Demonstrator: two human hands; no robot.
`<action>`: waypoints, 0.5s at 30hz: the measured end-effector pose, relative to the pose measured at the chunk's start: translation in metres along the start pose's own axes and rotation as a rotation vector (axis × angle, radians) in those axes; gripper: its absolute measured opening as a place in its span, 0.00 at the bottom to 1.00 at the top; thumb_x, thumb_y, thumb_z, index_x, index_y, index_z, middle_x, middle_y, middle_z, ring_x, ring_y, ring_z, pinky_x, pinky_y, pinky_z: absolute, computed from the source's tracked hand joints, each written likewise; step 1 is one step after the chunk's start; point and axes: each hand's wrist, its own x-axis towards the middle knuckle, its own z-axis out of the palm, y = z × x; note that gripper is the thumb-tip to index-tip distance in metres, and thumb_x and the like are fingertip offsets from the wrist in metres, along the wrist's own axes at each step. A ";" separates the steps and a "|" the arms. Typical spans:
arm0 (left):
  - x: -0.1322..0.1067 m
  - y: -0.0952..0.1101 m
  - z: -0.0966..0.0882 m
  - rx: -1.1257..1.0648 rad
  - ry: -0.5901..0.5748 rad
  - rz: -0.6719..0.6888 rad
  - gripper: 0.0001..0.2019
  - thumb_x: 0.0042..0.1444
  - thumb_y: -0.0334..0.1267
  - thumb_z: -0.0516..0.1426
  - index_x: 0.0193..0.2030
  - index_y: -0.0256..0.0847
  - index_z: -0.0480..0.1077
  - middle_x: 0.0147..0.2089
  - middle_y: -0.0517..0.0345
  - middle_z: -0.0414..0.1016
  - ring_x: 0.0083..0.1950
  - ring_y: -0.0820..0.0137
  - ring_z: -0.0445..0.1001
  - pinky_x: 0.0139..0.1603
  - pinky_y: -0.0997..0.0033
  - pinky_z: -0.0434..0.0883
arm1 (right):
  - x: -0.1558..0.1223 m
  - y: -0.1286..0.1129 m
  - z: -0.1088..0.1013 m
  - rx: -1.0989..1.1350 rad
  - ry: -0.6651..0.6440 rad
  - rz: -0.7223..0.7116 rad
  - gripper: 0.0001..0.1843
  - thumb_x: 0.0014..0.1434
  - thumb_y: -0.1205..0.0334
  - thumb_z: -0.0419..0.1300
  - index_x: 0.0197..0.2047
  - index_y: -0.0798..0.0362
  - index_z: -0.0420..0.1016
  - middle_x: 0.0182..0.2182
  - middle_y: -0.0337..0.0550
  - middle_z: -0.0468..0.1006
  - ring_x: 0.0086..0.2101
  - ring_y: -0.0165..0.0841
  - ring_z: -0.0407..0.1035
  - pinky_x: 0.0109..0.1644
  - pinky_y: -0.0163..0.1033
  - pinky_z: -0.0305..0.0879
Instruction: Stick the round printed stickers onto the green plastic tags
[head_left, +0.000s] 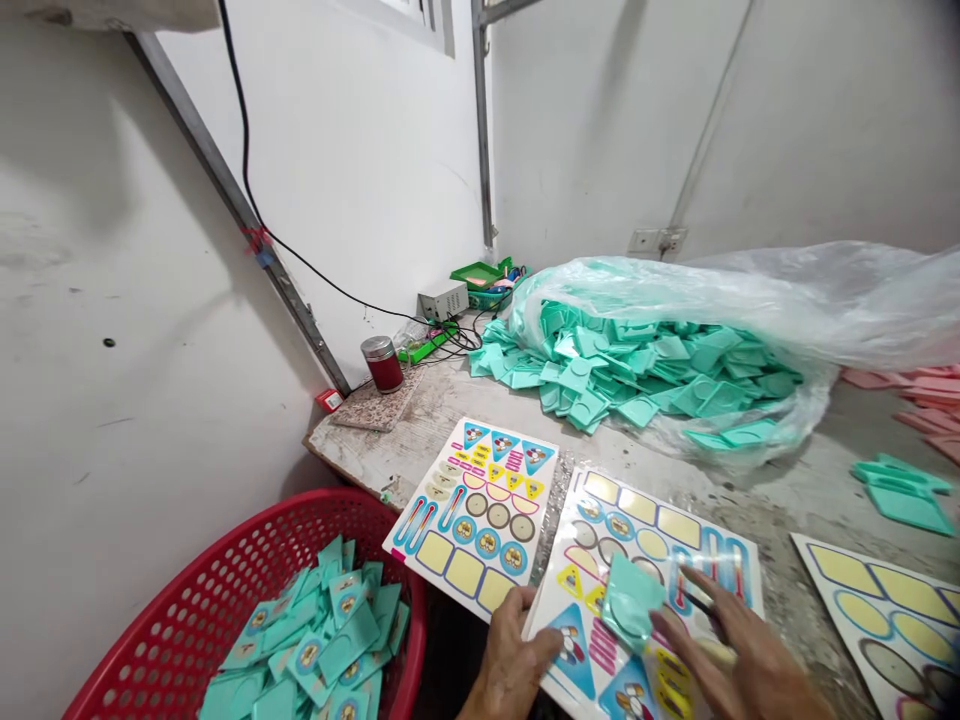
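My left hand [517, 655] is closed on the near left edge of a stack of printed sticker sheets [551, 690], thumb on top. A teal plastic piece [626, 610] with a round recess lies on that stack. My right hand [742, 645], slightly blurred, hovers over the sheets with thumb and forefinger apart, a fingertip at the piece's right edge. A thin dark shape shows between these fingers; I cannot make out what it is. Left of the stack lies another sticker sheet [480, 510] with triangles, circles, thermometers and yellow panels.
A red basket [150, 600] at lower left holds many teal pieces with stickers. Behind the sheets, teal pieces [637, 370] spill from a clear plastic bag [750, 295]. A red jar [383, 365], a grey box [442, 300] and cables stand at the back. Pink pieces [934, 395] lie far right.
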 end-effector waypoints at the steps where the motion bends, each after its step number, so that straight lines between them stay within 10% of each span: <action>1: -0.002 -0.009 0.000 -0.099 0.008 -0.047 0.23 0.39 0.43 0.67 0.43 0.39 0.70 0.43 0.44 0.78 0.45 0.51 0.76 0.44 0.57 0.71 | 0.011 -0.007 0.006 -0.006 -0.035 -0.047 0.35 0.55 0.38 0.55 0.58 0.51 0.69 0.49 0.53 0.77 0.47 0.47 0.73 0.47 0.48 0.71; 7: -0.025 -0.033 -0.011 -0.486 0.057 -0.192 0.32 0.33 0.53 0.71 0.45 0.42 0.70 0.55 0.40 0.75 0.58 0.46 0.71 0.56 0.52 0.68 | 0.020 -0.021 0.027 -0.094 -0.160 -0.139 0.35 0.56 0.40 0.56 0.60 0.52 0.67 0.42 0.50 0.76 0.41 0.44 0.72 0.45 0.49 0.69; 11: -0.025 -0.012 -0.040 -0.476 0.241 -0.233 0.36 0.35 0.55 0.70 0.50 0.41 0.69 0.58 0.38 0.73 0.59 0.45 0.71 0.57 0.51 0.67 | 0.015 -0.011 0.029 -0.083 -0.164 -0.131 0.35 0.57 0.38 0.55 0.61 0.51 0.65 0.43 0.50 0.75 0.43 0.44 0.71 0.47 0.49 0.68; 15: -0.007 0.019 -0.058 -0.536 0.368 0.005 0.35 0.45 0.46 0.68 0.58 0.37 0.64 0.59 0.37 0.72 0.58 0.49 0.72 0.55 0.56 0.71 | 0.017 -0.006 0.030 -0.081 -0.156 -0.121 0.36 0.55 0.37 0.56 0.60 0.51 0.67 0.43 0.51 0.76 0.42 0.45 0.72 0.45 0.49 0.69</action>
